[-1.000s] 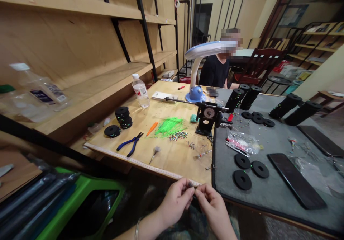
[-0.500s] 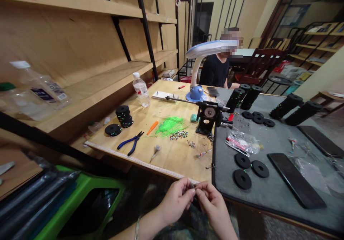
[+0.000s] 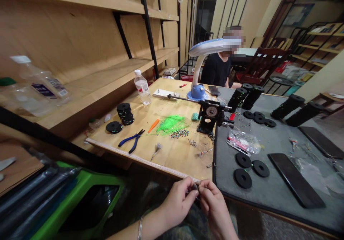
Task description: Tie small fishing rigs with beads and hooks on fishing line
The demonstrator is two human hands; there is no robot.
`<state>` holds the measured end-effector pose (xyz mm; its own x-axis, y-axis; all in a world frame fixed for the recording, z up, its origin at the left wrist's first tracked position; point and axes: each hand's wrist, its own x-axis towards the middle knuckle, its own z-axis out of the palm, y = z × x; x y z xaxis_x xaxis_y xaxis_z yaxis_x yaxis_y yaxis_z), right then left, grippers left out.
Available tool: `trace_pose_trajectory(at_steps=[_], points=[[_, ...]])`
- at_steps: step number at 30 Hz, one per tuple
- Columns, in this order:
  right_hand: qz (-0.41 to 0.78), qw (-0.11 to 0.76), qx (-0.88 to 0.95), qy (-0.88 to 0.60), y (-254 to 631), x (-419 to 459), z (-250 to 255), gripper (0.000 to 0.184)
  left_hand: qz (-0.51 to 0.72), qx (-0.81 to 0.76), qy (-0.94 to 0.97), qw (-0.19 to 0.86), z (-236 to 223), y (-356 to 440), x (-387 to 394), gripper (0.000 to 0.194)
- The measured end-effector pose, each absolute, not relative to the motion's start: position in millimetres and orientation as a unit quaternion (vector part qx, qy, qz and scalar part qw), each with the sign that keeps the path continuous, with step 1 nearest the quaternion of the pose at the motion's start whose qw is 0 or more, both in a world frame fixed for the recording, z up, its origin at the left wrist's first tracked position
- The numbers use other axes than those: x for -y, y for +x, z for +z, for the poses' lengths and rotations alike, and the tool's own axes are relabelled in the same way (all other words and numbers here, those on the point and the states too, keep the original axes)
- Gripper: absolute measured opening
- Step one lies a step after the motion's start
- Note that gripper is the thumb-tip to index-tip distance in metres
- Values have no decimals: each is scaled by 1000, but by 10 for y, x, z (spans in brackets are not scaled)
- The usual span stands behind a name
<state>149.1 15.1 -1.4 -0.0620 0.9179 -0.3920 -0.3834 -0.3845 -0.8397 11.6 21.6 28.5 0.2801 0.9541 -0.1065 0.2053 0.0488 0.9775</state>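
At the table's front edge, my left hand (image 3: 180, 200) and my right hand (image 3: 213, 205) meet with fingertips pinched together. Between them is something small and dark, too hidden to name. Just beyond lie small metal pieces (image 3: 206, 153) and a tiny clip-like part (image 3: 210, 165). Farther up the wooden table (image 3: 145, 125) are a heap of bright green strands (image 3: 170, 124), a pile of multicoloured beads (image 3: 180, 133) and an orange pointed tool (image 3: 153, 126). Blue-handled pliers (image 3: 131, 140) lie to the left, with their jaws apart.
A black hand-crank winder (image 3: 209, 116) stands by the seam with the grey mat (image 3: 223, 175). Black foam discs (image 3: 242, 178) and a dark phone-like slab (image 3: 295, 179) lie on the mat. Behind are a lamp (image 3: 198, 91), a water bottle (image 3: 143, 88) and a seated person (image 3: 215, 69).
My fingertips have shifted slightly to the right and changed their pinch, still close together. The whole view has moved a little. Things on the table stay as they were.
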Motion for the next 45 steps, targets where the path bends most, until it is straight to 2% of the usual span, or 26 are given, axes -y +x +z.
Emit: trace_pose_trajectory(at_steps=[3,6,10,19,24,33,45], points=[[687,478,263,-480,1509,-178,10,36,346,-484,602,532,294,109,-212,11],[685,477,273,-479,1522,-198,28,39,340,-471,557,593,274,110,-220,10],[662,474,309,-491,1525,-192,52,43,349,-437,493,666,242,115,-236,20],[619,481,362,-505,1524,-177,113,46,355,-397,461,710,329,86,-225,27],[619,489,352,-504,1493,-163,123,48,346,-383,476,713,318,105,-204,49],[580,479,383,-536,1478,-144,179,51,350,-438,451,695,304,148,-228,18],[542,489,416,-542,1485,-110,101,42,367,-453,454,674,243,149,-230,5]])
